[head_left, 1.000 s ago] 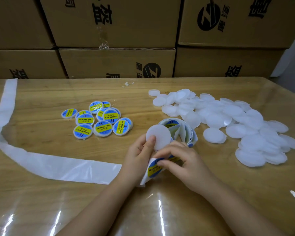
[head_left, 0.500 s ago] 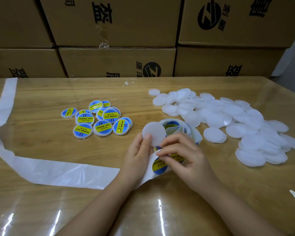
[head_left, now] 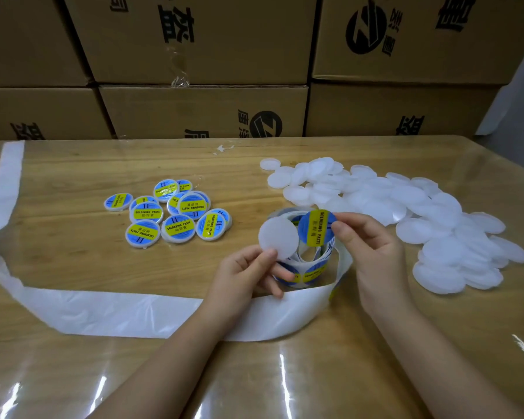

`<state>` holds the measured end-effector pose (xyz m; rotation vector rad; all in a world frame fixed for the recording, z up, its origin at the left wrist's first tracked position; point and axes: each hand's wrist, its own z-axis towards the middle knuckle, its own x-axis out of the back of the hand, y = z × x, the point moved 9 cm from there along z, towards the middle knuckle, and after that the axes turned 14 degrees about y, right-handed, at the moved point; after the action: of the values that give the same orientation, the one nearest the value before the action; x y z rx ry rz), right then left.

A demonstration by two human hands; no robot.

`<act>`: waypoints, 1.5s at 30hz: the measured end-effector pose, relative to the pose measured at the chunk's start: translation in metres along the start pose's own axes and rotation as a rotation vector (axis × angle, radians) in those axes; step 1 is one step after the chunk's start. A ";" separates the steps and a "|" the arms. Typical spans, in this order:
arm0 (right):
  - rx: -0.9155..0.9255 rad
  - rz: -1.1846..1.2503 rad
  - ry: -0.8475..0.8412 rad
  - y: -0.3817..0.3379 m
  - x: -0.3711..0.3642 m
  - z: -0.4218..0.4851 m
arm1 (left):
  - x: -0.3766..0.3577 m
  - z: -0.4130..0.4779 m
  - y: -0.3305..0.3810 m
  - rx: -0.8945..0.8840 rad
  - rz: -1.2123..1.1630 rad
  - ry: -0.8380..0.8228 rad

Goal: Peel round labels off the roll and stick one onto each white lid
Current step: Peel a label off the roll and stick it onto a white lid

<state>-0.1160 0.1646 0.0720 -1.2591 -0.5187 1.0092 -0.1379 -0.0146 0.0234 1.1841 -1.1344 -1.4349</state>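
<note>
Both above the paper label roll (head_left: 312,267), the left hand (head_left: 242,276) is pinching a round white plastic lid (head_left: 279,238), the right hand (head_left: 372,252) a blue-yellow round label (head_left: 316,228), for aligning.

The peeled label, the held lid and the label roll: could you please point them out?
peeled round label (head_left: 315,227), head view, on its yellow band.
bare white lid (head_left: 277,238), head view, centre of its face.
label roll (head_left: 313,273), head view, on its near outer wrap.
</note>
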 end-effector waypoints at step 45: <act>0.270 -0.396 -0.172 -0.006 -0.021 -0.016 | -0.017 -0.007 -0.010 0.004 0.015 -0.174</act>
<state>-0.1118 0.1386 0.0777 -0.7938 -0.7080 0.8211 -0.1304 0.0027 0.0154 1.0669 -1.2624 -1.5487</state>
